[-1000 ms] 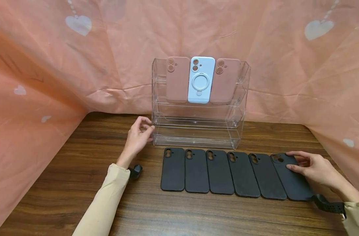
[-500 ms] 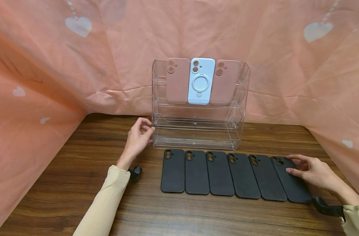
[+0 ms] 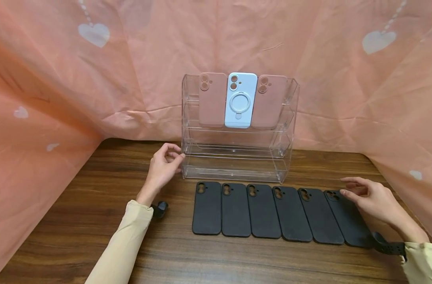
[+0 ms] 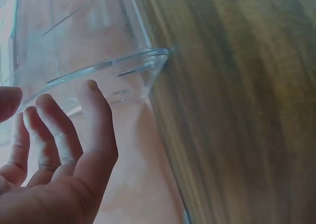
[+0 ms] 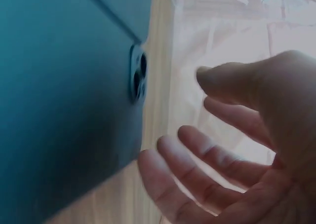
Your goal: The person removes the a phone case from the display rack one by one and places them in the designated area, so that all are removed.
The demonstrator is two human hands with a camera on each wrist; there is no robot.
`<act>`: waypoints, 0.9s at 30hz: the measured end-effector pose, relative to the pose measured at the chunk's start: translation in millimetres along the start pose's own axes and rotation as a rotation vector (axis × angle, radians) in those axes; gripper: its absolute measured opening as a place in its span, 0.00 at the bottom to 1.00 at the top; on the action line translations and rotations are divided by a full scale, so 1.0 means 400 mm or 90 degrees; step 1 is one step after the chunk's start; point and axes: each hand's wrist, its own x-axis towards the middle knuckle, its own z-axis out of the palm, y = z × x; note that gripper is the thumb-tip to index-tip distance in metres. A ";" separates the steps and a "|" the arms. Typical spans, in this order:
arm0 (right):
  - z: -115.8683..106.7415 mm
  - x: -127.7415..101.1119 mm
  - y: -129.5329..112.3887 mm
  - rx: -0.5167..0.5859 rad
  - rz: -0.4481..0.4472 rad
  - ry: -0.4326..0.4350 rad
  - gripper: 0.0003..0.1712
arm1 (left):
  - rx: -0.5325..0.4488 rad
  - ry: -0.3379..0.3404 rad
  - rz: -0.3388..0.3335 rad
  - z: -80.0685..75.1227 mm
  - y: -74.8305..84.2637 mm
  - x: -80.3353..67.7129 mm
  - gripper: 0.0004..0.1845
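Six black phone cases lie in a slanting row on the wooden table; the rightmost black phone case (image 3: 347,221) is partly under my right hand (image 3: 376,199). That hand hovers over its top end, thumb and fingers apart and holding nothing; in the right wrist view the fingers (image 5: 177,182) are spread beside the case's camera cutout (image 5: 139,73). My left hand (image 3: 162,167) is at the left side of a clear acrylic display stand (image 3: 233,173), fingers loosely bent. In the left wrist view its fingertips (image 4: 93,88) are right at the stand's edge.
On the stand's top tier stand a pink phone case (image 3: 212,102), a white phone case with a ring (image 3: 240,122) and another pink phone case (image 3: 269,106). The stand's lower tiers show bare. Pink cloth (image 3: 138,79) hangs behind and at both sides.
My right hand has let go of the rightmost black phone case and risen slightly toward its top end. My left hand stays by the stand. The head view has shifted slightly.
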 end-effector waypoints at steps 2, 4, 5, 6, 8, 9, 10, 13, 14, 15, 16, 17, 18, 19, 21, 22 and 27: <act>0.003 0.010 -0.018 0.022 -0.006 0.023 0.25 | 0.027 0.029 0.029 -0.002 0.009 0.003 0.12; 0.007 0.020 -0.038 0.043 -0.008 0.037 0.24 | 0.051 0.068 0.067 -0.001 0.021 0.007 0.11; 0.009 0.026 -0.048 0.053 -0.009 0.045 0.23 | 0.060 0.089 0.087 -0.001 0.029 0.009 0.11; 0.012 0.030 -0.059 0.061 -0.010 0.053 0.23 | 0.062 0.109 0.107 0.000 0.037 0.011 0.10; 0.019 0.040 -0.078 0.077 -0.020 0.071 0.21 | 0.044 0.140 0.143 0.002 0.058 0.016 0.10; 0.023 0.045 -0.088 0.088 -0.025 0.079 0.21 | 0.031 0.150 0.158 0.004 0.068 0.019 0.10; 0.026 0.049 -0.097 0.095 -0.029 0.088 0.20 | 0.016 0.158 0.170 0.007 0.079 0.023 0.10; 0.039 0.063 -0.124 0.127 -0.042 0.106 0.19 | -0.023 0.162 0.201 0.018 0.115 0.035 0.11; 0.045 0.068 -0.133 0.135 -0.045 0.109 0.19 | -0.029 0.157 0.208 0.022 0.127 0.038 0.12; 0.050 0.073 -0.140 0.144 -0.048 0.111 0.18 | -0.027 0.150 0.216 0.028 0.137 0.044 0.13; 0.056 0.077 -0.148 0.152 -0.051 0.112 0.18 | -0.023 0.140 0.224 0.032 0.147 0.048 0.13; 0.061 0.082 -0.155 0.162 -0.056 0.112 0.18 | -0.015 0.129 0.233 0.037 0.156 0.052 0.14; 0.066 0.086 -0.161 0.170 -0.060 0.114 0.19 | -0.005 0.119 0.239 0.043 0.165 0.057 0.14; 0.071 0.091 -0.168 0.181 -0.065 0.117 0.18 | 0.007 0.111 0.245 0.048 0.172 0.063 0.15; 0.082 0.100 -0.181 0.207 -0.068 0.119 0.19 | 0.030 0.100 0.251 0.056 0.183 0.074 0.16; 0.087 0.104 -0.188 0.220 -0.069 0.120 0.19 | 0.039 0.096 0.252 0.059 0.188 0.079 0.16; 0.112 0.121 -0.216 0.269 -0.076 0.119 0.22 | 0.042 0.083 0.244 0.074 0.206 0.104 0.18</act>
